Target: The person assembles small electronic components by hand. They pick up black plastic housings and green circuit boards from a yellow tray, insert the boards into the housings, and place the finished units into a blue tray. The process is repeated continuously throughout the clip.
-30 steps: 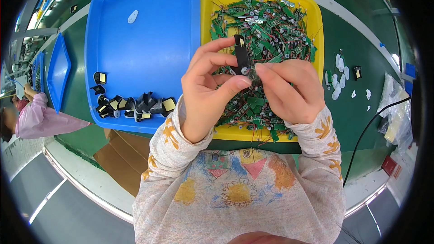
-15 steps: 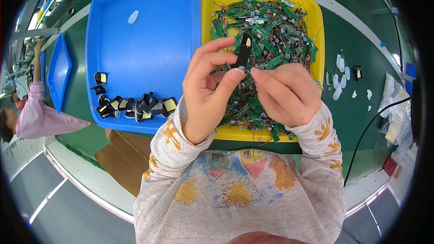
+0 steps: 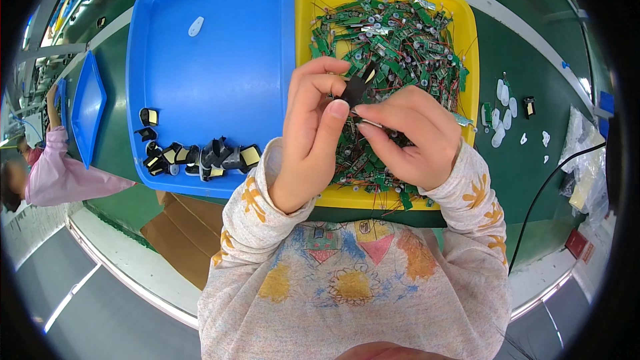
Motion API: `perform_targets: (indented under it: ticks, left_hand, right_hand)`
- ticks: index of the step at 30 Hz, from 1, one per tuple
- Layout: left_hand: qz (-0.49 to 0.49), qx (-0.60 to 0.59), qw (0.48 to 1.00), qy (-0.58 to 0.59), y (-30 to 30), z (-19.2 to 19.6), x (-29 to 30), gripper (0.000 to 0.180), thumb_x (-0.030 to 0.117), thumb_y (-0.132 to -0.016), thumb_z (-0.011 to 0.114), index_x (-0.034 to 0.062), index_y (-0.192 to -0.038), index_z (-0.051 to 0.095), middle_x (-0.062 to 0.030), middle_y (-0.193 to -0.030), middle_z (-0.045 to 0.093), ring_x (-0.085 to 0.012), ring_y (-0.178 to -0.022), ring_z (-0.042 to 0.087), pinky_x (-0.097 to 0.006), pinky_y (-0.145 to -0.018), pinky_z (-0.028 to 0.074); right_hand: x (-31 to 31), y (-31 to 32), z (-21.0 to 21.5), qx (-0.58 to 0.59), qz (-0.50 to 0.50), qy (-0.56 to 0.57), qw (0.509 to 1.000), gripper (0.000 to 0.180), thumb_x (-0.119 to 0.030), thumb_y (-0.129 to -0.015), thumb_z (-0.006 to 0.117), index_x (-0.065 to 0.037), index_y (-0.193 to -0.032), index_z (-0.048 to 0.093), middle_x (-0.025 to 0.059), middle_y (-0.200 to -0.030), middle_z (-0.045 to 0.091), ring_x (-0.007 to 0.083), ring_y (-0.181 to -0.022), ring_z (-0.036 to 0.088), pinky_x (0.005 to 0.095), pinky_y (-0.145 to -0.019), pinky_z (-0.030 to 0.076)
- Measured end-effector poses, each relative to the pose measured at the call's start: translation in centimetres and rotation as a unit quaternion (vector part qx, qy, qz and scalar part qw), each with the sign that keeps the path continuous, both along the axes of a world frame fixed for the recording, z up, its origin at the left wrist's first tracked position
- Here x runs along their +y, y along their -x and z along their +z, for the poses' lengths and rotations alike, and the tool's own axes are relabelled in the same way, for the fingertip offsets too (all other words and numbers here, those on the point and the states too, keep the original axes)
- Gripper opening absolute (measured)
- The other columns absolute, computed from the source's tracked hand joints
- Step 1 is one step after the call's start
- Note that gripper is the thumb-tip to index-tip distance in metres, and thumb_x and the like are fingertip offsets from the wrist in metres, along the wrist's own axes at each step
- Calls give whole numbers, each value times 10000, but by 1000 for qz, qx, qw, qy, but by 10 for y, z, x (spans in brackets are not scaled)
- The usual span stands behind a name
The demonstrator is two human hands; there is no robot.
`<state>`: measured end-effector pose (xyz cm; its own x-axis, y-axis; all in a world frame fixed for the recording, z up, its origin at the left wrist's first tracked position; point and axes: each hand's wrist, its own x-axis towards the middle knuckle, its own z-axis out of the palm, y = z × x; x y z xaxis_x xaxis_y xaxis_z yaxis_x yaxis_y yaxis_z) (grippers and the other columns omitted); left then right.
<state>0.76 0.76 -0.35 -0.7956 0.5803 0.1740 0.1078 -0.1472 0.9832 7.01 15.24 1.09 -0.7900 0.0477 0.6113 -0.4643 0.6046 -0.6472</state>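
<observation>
Over the yellow tray (image 3: pixel 472 47) my left hand (image 3: pixel 307 127) grips a small black plastic housing (image 3: pixel 355 91) with a cream pad on its upper end. It is tilted, its top leaning right. My right hand (image 3: pixel 420 137) is closed in a pinch at the housing's lower end, on a thin pale piece (image 3: pixel 369 122) too small to identify. My fingers hide where the two parts meet. Beneath both hands lies a heap of green circuit boards (image 3: pixel 400 47) with thin wires and small round parts.
At left stands a blue tray (image 3: pixel 213 87), with several black housings (image 3: pixel 217 152) along its near edge and one white oval piece (image 3: pixel 196 26). White oval pieces (image 3: pixel 499 136), a black housing (image 3: pixel 529 107) and a plastic bag (image 3: pixel 583 160) lie right. A person in pink (image 3: pixel 70 167) works far left.
The black housing has tilted further to the right in my left hand. My right hand has shifted slightly, and a thin pale piece now shows between its fingertips.
</observation>
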Motion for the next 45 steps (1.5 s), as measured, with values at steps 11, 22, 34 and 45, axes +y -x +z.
perform_targets:
  ticks: [11,22,34,45]
  left_hand:
    - [-55,-62,994,-71,3,1,2,195,173,-908,438,3,-998,469,-135,-1185,417,-160,-1021,444,-297,-893,351]
    - [-90,-142,984,-64,0,6,-1,185,54,-880,459,7,-1057,433,-104,-1100,509,-157,-1013,474,-294,-897,359]
    - [-67,-125,986,-88,-2,0,-1,158,21,-865,438,11,-1022,416,-123,-1098,476,-157,-993,467,-299,-891,359]
    - [21,103,993,48,5,-1,-4,373,93,-677,707,16,-973,493,-94,-919,463,-182,-828,480,-282,-756,392]
  right_hand:
    - [2,-2,-7,-178,35,298,937,167,2,-714,662,4,-854,571,75,-820,595,145,-739,615,249,-673,508]
    - [3,-1,-10,-178,49,261,948,174,8,-708,667,2,-855,575,81,-823,593,153,-735,612,251,-661,507]
    - [2,-3,-6,-188,75,263,943,191,3,-713,666,0,-881,577,81,-845,606,148,-723,604,248,-671,501]
    - [11,-1,-8,-267,100,458,842,205,24,-748,637,6,-935,554,42,-875,570,110,-839,548,232,-704,490]
